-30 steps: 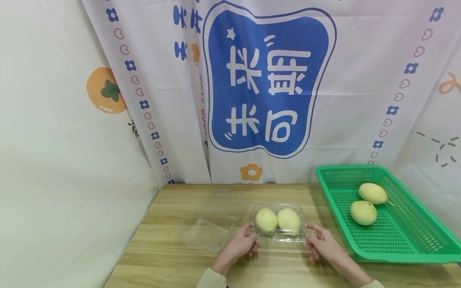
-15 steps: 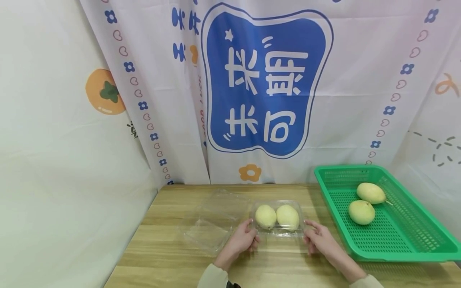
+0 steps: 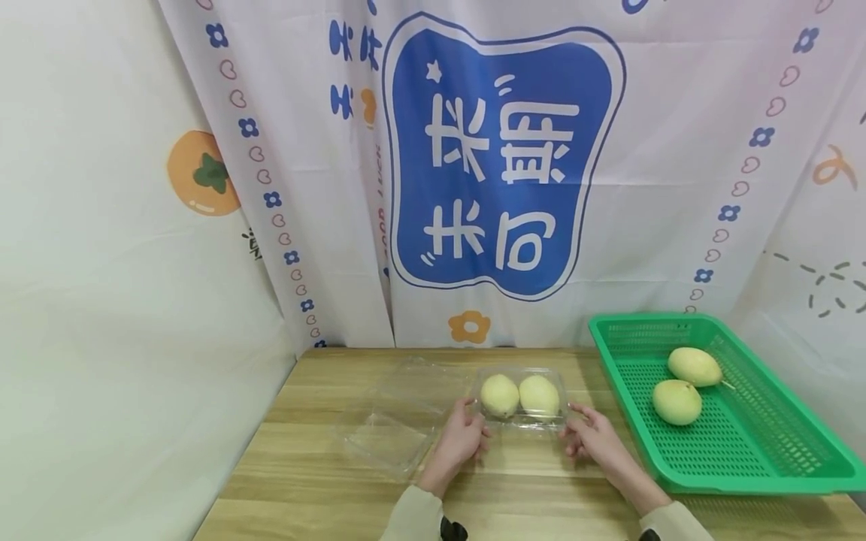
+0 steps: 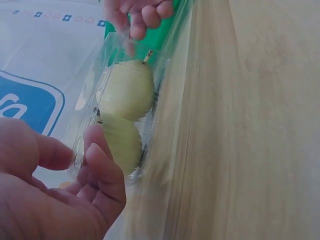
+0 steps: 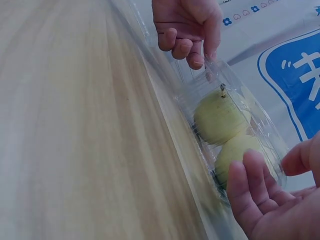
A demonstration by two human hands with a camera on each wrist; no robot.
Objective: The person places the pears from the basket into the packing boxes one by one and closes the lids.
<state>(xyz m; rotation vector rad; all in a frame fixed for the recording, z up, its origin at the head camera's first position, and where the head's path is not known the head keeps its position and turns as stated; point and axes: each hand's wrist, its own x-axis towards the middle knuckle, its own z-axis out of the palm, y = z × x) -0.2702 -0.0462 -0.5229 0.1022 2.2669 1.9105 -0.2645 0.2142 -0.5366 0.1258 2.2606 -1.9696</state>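
A clear plastic clamshell box (image 3: 521,424) sits on the wooden table with two pale green pears (image 3: 499,395) (image 3: 539,394) inside. My left hand (image 3: 473,430) grips the box's left end, thumb and curled fingers around its rim. My right hand (image 3: 575,434) grips the right end the same way. In the left wrist view, the left hand (image 4: 90,165) pinches the near end of the box (image 4: 90,100) and the right hand (image 4: 137,15) holds the far end. The right wrist view shows the right hand (image 5: 270,185) at the near end and the left hand (image 5: 187,30) at the far end.
A green perforated basket (image 3: 744,451) stands at the right with two more pears (image 3: 693,366) (image 3: 676,402) in it. An empty clear clamshell (image 3: 399,421) lies open to the left of the box. A printed curtain hangs behind the table (image 3: 325,481).
Both hands have slid the box with the two pears a little away from me, toward the curtain. The basket and the empty clamshell have not moved.
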